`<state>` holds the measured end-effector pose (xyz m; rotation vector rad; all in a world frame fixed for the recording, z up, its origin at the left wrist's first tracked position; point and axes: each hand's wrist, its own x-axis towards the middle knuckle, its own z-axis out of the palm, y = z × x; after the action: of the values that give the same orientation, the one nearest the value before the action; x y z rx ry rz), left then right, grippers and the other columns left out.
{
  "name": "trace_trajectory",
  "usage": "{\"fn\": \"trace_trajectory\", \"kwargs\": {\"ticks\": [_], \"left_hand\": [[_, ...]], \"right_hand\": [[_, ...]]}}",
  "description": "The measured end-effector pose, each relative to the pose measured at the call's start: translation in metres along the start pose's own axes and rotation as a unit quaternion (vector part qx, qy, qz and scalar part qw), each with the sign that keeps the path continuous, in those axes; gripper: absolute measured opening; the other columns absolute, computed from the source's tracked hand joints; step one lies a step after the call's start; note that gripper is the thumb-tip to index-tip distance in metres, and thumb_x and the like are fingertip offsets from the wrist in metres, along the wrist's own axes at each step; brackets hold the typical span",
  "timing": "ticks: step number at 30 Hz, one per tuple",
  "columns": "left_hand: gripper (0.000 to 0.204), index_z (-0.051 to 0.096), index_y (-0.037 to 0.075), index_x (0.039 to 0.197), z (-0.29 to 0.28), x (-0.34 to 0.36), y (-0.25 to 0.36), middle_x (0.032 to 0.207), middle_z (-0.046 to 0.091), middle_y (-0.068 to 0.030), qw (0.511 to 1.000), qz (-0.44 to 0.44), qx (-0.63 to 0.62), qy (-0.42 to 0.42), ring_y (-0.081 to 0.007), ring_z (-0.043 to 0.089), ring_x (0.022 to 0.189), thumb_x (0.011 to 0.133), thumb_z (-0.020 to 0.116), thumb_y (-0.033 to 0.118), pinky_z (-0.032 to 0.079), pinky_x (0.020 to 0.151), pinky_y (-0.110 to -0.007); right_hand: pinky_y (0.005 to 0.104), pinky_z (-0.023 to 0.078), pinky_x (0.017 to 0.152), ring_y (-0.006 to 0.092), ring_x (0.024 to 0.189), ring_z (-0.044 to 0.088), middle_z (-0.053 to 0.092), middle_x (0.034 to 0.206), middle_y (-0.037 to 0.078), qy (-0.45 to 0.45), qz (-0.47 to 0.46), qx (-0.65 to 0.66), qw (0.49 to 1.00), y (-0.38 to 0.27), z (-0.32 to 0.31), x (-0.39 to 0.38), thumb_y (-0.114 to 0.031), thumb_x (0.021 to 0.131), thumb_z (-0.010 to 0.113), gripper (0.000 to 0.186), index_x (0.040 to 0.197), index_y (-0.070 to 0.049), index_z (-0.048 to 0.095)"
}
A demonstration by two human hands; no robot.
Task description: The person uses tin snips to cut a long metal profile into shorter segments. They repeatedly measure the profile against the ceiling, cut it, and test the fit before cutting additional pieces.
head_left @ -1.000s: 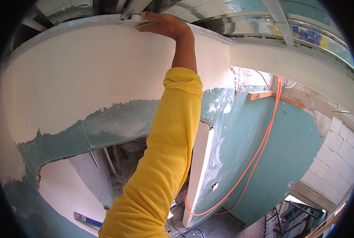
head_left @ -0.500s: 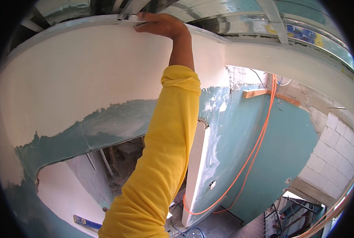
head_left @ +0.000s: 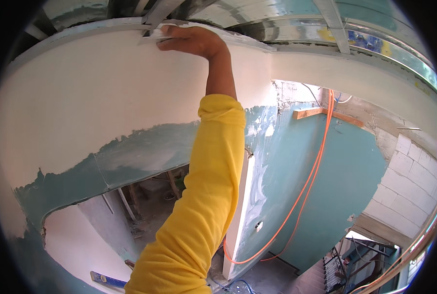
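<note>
one of two hands shows: the right hand (head_left: pixel 194 41), fingers nearly closed on a half-hidden pale piece (head_left: pixel 157 34), at top of white wall (head_left: pixel 81 88); left hand out of view, cannot tell its state.

Fisheye up close to the wall!

Here's the left head-worn fisheye, squarely facing the pale wall (head_left: pixel 91 93) from near, catching metal ceiling frame (head_left: pixel 332 24) overhead and peering down to floor (head_left: pixel 277 272) well below.
</note>
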<state>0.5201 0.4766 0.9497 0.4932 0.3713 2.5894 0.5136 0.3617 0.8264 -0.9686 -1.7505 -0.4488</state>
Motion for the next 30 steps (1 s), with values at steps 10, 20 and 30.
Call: {"fn": "trace_trajectory", "kwargs": {"ticks": [10, 20, 30], "left_hand": [[0.05, 0.054, 0.003, 0.124, -0.194, -0.032, 0.093, 0.087, 0.054, -0.0067, 0.871, -0.059, -0.413, -0.261, -0.0153, 0.05, 0.07, 0.103, 0.051, 0.048, 0.043, 0.066, -0.032], [0.042, 0.063, -0.003, 0.123, -0.433, -0.234, 0.056, 0.076, 0.054, -0.0019, 0.209, -0.59, -0.096, -0.774, -0.0097, 0.049, 0.058, 0.109, 0.044, 0.033, 0.041, 0.053, -0.027], [0.055, 0.072, -0.004, 0.126, -0.553, -0.286, 0.068, 0.071, 0.062, -0.0047, -0.206, -0.477, -0.04, -0.854, -0.0124, 0.05, 0.053, 0.108, 0.044, 0.04, 0.046, 0.053, -0.033]], "right_hand": [[0.0316, 0.055, 0.083, 0.0183, 0.089, 0.065, 0.066, 0.109, 0.007, 0.321, 0.808, -0.123, 0.478, -0.355, -0.017, -0.8, -0.02, 0.094, 0.083, 0.073, 0.155, -0.003, 0.048], [0.0297, 0.052, 0.089, 0.0131, 0.095, 0.06, 0.059, 0.111, 0.003, 0.164, 0.665, -0.142, 0.715, -0.327, -0.102, -0.641, -0.018, 0.094, 0.079, 0.057, 0.143, -0.002, 0.054], [0.0395, 0.05, 0.099, 0.0236, 0.109, 0.063, 0.065, 0.123, 0.011, -0.118, 0.713, -0.053, 0.689, -0.37, -0.192, -0.6, -0.01, 0.09, 0.077, 0.065, 0.15, -0.003, 0.055]]}}
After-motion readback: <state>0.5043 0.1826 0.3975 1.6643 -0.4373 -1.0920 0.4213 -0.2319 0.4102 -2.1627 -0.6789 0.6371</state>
